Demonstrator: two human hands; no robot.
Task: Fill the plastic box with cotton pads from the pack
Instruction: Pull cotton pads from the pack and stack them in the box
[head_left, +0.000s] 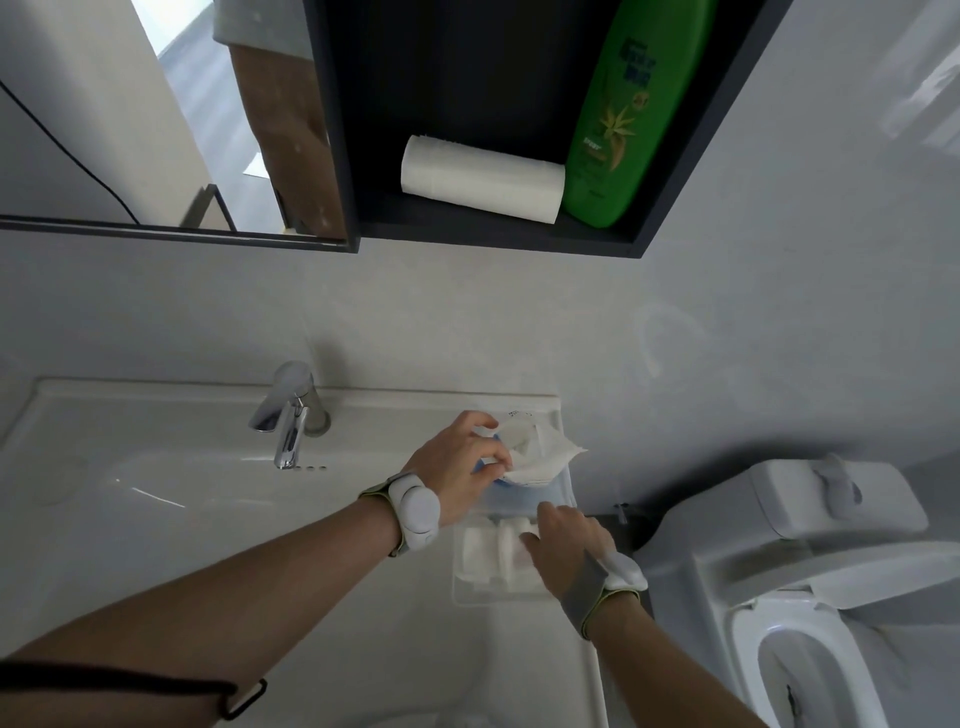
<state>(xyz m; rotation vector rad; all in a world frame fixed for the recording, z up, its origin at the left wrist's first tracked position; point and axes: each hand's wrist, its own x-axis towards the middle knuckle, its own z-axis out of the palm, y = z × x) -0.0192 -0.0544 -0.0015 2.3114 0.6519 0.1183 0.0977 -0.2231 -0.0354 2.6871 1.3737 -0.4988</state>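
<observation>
Two hands at work over a clear box on the right end of a white washbasin.

The left hand (457, 467) grips the crumpled white and blue plastic pack of cotton pads (530, 460) at the far end of the clear rectangular plastic box (467, 590). The right hand (563, 545) reaches into the box with fingers bent over the white round cotton pads (491, 553) lying inside; whether it pinches one I cannot tell. A chrome tap (288, 415) stands to the left, a white toilet (810, 597) to the right.
</observation>
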